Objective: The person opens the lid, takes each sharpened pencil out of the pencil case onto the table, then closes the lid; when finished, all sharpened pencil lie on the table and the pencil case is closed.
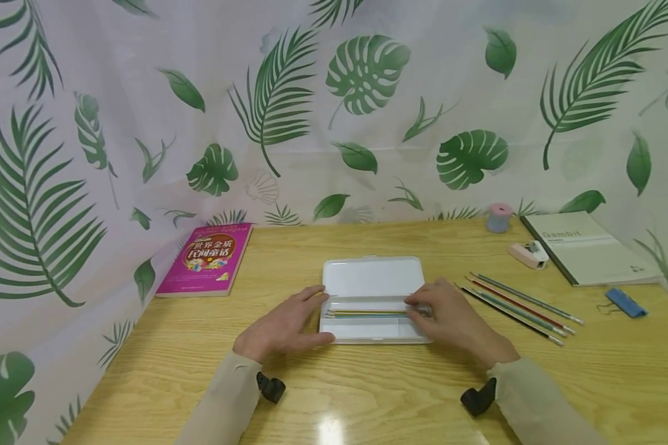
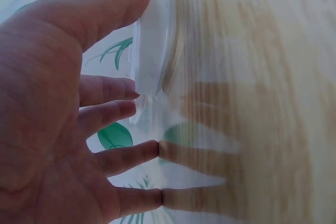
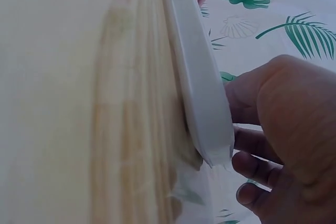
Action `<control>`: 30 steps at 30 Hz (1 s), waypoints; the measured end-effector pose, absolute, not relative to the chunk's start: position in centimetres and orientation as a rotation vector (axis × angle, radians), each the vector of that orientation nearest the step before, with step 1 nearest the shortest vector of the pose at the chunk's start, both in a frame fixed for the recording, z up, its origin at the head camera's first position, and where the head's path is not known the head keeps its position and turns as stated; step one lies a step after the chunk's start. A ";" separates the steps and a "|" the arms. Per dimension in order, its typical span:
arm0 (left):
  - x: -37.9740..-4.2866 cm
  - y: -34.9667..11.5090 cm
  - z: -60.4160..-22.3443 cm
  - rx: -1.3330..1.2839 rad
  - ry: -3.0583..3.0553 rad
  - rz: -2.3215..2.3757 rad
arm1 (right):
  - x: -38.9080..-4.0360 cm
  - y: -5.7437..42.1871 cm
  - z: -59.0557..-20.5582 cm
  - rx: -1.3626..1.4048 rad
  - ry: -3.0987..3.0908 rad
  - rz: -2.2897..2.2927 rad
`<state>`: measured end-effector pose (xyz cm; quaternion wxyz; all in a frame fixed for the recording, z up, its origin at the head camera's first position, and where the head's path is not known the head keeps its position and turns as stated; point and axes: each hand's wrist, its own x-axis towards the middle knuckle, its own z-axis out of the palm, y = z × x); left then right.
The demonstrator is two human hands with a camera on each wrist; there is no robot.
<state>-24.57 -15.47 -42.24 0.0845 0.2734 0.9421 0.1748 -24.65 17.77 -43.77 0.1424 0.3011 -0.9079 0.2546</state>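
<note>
A white pencil case (image 1: 373, 278) lies open on the table with its lid folded back. Several colored pencils (image 1: 367, 313) lie side by side in its tray, their right ends hidden at my right hand (image 1: 448, 312). That hand's thumb and fingers close in around those ends, over the case's right end; in the right wrist view its fingers (image 3: 257, 169) are bent beside the case wall (image 3: 202, 87). My left hand (image 1: 281, 324) rests at the left end, thumb against the near corner, fingers stretched toward the hinge. In the left wrist view, two lower fingertips (image 2: 157, 150) touch the tabletop.
Several more pencils (image 1: 523, 306) lie slanted on the table to the right. Beyond them are a blue binder clip (image 1: 626, 303), a pink stapler (image 1: 529, 254), a notebook (image 1: 590, 247) and a pink-topped roll (image 1: 499, 218). A magenta book (image 1: 206, 259) lies back left, near the leaf-patterned curtain (image 1: 289, 123).
</note>
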 end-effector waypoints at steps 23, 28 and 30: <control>-24.5 -15.5 -42.1 0.842 2.809 0.529 | -24.8 18.7 -43.9 0.968 -2.694 0.763; -24.5 -15.5 -42.1 0.839 2.816 0.516 | -25.1 18.9 -44.0 0.994 -2.707 0.752; -24.5 -15.5 -42.1 0.832 2.817 0.510 | -25.2 18.9 -44.0 0.991 -2.726 0.760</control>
